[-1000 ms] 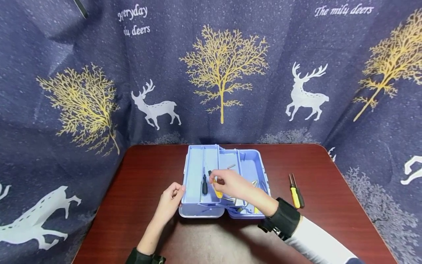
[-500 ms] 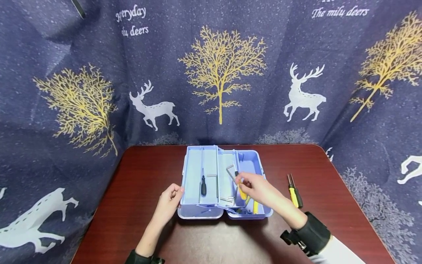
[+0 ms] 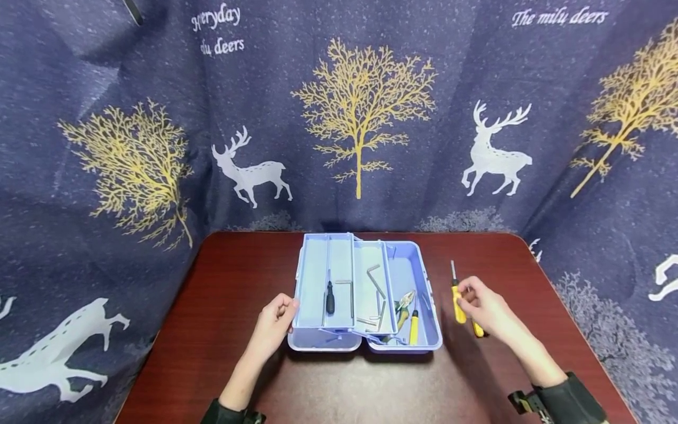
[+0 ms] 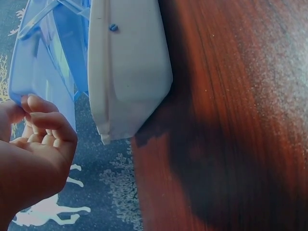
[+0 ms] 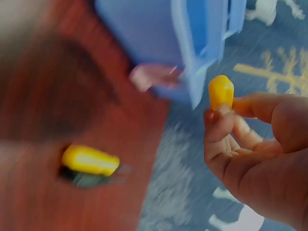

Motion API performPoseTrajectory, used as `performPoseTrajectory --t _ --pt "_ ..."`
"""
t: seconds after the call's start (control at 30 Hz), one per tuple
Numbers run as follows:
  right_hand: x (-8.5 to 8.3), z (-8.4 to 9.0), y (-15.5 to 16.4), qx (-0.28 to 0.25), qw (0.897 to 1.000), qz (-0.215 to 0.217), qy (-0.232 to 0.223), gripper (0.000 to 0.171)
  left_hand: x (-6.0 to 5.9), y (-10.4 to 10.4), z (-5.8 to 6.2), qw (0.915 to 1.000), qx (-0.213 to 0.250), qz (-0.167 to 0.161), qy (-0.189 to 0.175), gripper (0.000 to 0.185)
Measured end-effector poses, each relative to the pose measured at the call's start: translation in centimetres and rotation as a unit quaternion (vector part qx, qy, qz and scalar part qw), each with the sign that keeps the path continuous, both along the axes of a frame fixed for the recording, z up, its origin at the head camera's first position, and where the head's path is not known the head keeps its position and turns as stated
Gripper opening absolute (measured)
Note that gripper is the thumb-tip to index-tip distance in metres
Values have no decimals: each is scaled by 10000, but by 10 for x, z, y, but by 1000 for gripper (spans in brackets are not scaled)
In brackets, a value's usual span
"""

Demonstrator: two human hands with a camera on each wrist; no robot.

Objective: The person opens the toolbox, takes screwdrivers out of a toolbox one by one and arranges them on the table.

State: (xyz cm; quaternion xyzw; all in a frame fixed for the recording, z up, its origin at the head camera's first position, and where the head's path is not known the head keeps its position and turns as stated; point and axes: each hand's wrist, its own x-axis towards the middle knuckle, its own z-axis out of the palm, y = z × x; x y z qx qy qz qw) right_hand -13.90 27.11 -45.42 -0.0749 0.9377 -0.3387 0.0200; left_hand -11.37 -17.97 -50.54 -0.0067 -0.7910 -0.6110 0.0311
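Swinging clear of the toolbox point(image 3: 323, 340), our right hand point(image 3: 492, 312) has carried a yellow-handled screwdriver point(image 3: 456, 298) from above the trays to the right side of the table point(image 3: 249, 265) since half a second ago. We pinch its handle between thumb and fingers, the shaft pointing away from us; whether it touches the table we cannot tell. Just beside it, partly hidden by the hand, lies another yellow handle point(image 3: 479, 330), blurred in the right wrist view. Our left hand point(image 3: 275, 319), its fingers curled, pinches the left edge of the upper tray point(image 3: 313, 277), which probably steadies the box. We judge the screwdriver light and stiff, hardly fragile, with a smooth handle that could roll or twist in a loose pinch. The thick middle of the handle looks the best hold, leaving the thin metal shaft free.
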Motion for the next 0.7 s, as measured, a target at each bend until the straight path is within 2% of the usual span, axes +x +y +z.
performPoseTrajectory --t 0.07,0.23,0.5,0.7 --pt "1 -5 14 42 9995 -248 -167 26 0 0 0 10000 -15 10 -8 16" --pt "1 -22 45 390 9971 -600 -256 34 -2 0 0 10000 -41 51 3 16" --pt "-8 -53 83 1016 9917 -569 -549 34 -2 3 -2 9996 -38 218 -166 15" --pt "-14 -69 90 1075 9872 -627 -994 31 -1 4 0 9996 20 229 -139 16"
